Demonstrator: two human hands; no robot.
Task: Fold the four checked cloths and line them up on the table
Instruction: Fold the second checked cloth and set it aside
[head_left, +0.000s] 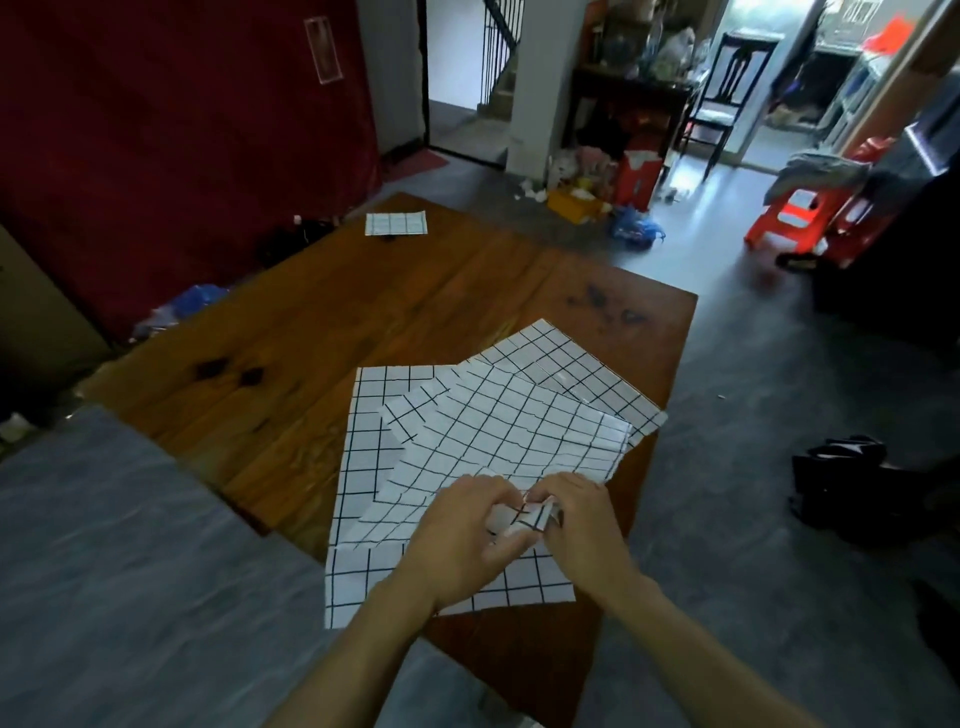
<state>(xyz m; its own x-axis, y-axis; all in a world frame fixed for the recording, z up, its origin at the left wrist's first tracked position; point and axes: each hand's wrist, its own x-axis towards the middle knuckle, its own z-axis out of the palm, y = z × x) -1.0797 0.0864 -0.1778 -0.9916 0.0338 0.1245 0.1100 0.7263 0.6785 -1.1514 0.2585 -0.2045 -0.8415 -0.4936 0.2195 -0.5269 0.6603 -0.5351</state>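
Three white cloths with black checks lie overlapping on the near right part of the wooden table (363, 312). The top cloth (509, 426) is skewed over a flat bottom cloth (363, 467) and a third cloth (571, 364) that reaches toward the table's right edge. My left hand (462, 540) and my right hand (582, 525) meet at the top cloth's near corner, and both pinch that bunched corner between their fingers. A fourth cloth (396, 224) lies folded into a small rectangle at the table's far corner.
The table's right edge drops to grey floor. Red plastic stools (795, 213) and a dark chair (722, 104) stand at the far right, with clutter and bags (634, 228) on the floor beyond the table. A red curtain (182, 130) hangs at the left.
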